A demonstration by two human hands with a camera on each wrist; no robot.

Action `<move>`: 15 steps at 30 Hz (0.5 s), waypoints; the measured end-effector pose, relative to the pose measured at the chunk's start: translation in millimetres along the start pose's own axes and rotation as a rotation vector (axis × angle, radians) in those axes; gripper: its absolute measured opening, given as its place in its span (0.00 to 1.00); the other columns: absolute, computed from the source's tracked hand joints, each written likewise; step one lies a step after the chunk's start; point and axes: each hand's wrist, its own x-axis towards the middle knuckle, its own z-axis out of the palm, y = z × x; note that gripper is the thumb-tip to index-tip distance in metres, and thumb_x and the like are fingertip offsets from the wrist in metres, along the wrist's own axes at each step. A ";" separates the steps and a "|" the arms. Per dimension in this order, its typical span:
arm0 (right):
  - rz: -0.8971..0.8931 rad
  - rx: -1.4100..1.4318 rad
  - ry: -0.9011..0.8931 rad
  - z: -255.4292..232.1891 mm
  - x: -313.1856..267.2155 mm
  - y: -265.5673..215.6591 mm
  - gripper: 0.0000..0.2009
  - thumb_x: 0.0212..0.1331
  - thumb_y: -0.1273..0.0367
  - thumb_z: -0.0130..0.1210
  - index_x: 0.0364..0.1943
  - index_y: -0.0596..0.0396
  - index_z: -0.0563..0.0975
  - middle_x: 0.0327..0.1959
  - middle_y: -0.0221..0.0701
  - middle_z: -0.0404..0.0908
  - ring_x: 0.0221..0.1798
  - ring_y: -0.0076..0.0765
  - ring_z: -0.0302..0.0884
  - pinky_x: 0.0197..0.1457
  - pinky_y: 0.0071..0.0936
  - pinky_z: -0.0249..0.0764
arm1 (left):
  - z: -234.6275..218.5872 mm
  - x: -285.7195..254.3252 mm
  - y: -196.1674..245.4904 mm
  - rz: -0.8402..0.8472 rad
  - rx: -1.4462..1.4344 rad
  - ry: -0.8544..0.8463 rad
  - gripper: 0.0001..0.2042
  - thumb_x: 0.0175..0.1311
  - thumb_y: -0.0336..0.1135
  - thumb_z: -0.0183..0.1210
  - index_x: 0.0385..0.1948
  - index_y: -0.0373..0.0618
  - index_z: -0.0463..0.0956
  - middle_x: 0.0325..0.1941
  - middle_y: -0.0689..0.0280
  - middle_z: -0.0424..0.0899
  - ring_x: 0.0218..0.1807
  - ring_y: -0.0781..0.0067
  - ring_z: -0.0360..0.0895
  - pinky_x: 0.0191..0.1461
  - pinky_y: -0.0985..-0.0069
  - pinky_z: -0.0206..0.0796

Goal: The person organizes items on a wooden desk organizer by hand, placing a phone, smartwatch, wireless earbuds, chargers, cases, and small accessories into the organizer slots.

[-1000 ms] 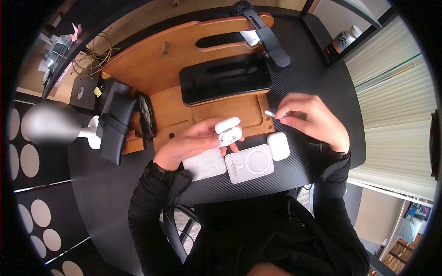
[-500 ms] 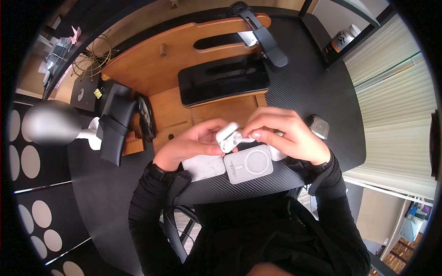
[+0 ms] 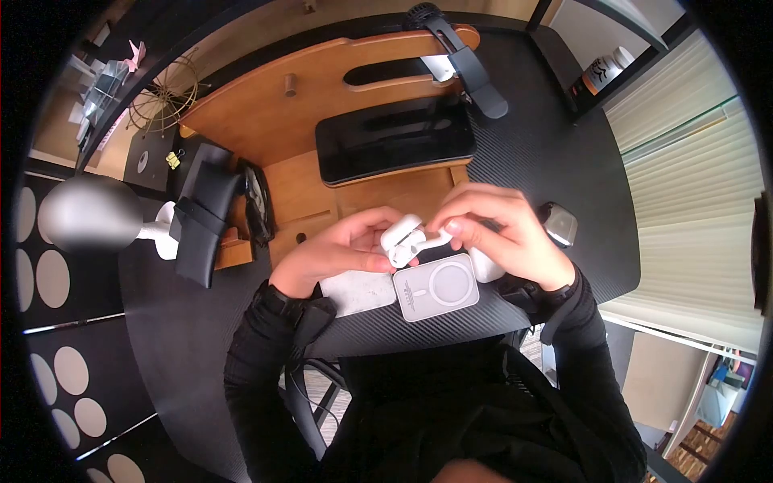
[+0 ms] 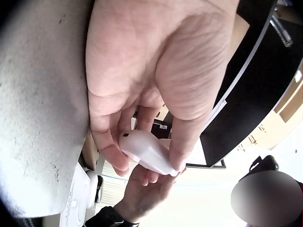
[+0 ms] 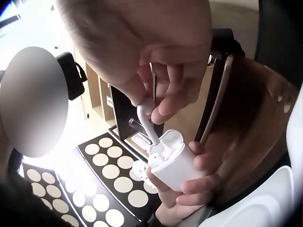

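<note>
"What are the hands busy with?"

"Bringing an earbud (image 5: 147, 124) and its case (image 5: 177, 168) together, I'd judge. The left hand (image 3: 338, 249) has its fingers wrapped round the case, with the lid (image 3: 400, 231) up."

"And the earbud?"

"The right hand (image 3: 507, 233) pinches it between thumb and fingers, just off the left hand's fingertips, its stem slanting to the case's mouth."

"Is it seated?"

"Not by the look of it. How full the case is, I can't tell."

"So what does the next move call for?"

"If it's to be seated, a steady left hand, the stem lined up with its slot, then a light push. A skewed stem could catch on the rim."

"Anything near?"

"A ringed pad (image 3: 415, 291) on the bench (image 3: 523, 145), just nearer the person than both hands."
</note>
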 end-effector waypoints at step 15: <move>-0.149 -0.143 -0.033 10.3 3.3 8.9 0.06 0.64 0.72 0.59 0.40 0.59 0.83 0.37 0.34 0.82 0.35 0.27 0.80 0.37 0.22 0.76 | -0.7 0.5 -0.1 -0.004 0.015 -0.020 0.30 0.58 0.30 0.70 0.63 0.40 0.67 0.56 0.65 0.76 0.61 0.73 0.72 0.66 0.75 0.62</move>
